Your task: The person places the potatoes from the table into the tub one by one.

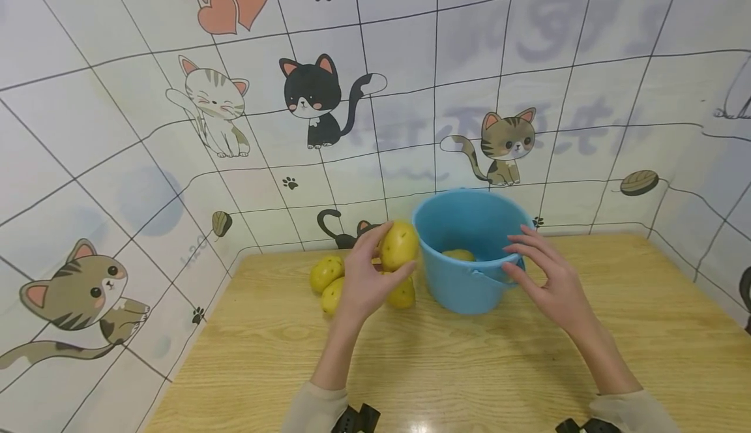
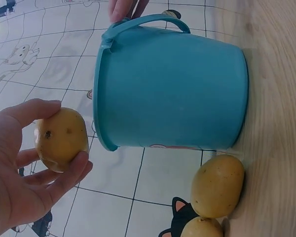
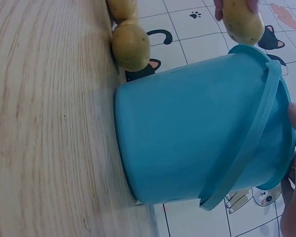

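Note:
My left hand [image 1: 369, 283] holds a yellow potato [image 1: 400, 246] between thumb and fingers, just left of the rim of a light blue bucket [image 1: 463, 289]. In the left wrist view this potato [image 2: 62, 138] is raised beside the bucket's mouth, apart from it. My right hand [image 1: 548, 280] grips the bucket's right rim, its thumb on the near side by the handle [image 3: 246, 143]. Inside the upright bucket lies at least one potato [image 1: 459, 255], mostly hidden by the wall. Several potatoes [image 1: 326, 274] rest on the table left of the bucket, partly behind my left hand.
The wood-grain table [image 1: 446, 368] meets a back wall [image 1: 405, 100] covered in a gridded cloth with printed cats. A similar side wall [image 1: 70, 159] stands at the left. A dark object [image 1: 745, 289] shows at the right edge.

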Motion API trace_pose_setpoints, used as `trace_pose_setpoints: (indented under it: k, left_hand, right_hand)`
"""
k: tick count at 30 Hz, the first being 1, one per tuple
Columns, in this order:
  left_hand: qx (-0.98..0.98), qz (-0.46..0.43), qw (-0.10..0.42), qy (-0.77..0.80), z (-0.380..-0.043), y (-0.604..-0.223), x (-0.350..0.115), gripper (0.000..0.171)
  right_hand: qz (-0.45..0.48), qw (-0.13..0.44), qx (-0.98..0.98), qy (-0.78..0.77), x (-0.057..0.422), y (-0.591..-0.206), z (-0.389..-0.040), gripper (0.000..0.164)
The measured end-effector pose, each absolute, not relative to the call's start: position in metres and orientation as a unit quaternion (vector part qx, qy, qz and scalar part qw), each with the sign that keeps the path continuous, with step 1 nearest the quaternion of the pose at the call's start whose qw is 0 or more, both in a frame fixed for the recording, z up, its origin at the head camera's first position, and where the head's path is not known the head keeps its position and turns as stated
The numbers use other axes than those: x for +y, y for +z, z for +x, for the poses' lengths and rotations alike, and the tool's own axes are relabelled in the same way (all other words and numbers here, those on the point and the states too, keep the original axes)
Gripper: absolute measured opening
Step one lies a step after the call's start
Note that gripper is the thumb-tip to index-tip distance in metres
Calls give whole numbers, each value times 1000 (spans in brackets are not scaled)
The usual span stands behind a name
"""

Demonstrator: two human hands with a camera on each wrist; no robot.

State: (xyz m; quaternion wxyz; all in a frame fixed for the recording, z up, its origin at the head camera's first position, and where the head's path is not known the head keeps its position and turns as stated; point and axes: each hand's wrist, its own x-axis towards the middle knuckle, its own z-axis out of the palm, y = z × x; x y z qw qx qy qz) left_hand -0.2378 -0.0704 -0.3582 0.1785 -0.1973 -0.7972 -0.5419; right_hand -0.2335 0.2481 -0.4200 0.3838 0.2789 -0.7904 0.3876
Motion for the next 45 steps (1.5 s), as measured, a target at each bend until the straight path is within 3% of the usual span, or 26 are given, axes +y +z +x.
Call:
trace_pose_setpoints:
  k: [13,30,45]
  left_hand:
    - [-777,-236,204,-547,-249,-350,-37,70]
    - [-796,-244,195,-518,-253,-351,-8,73]
    - [-761,-288,210,-542,-250,-364,-9,48]
  right_hand:
    - [293,392,-780,389,250,-422,-236,24]
    - [301,413,-764,394,250,-423,-241,26]
    - [295,412,-768,391,250,-423,-240,22]
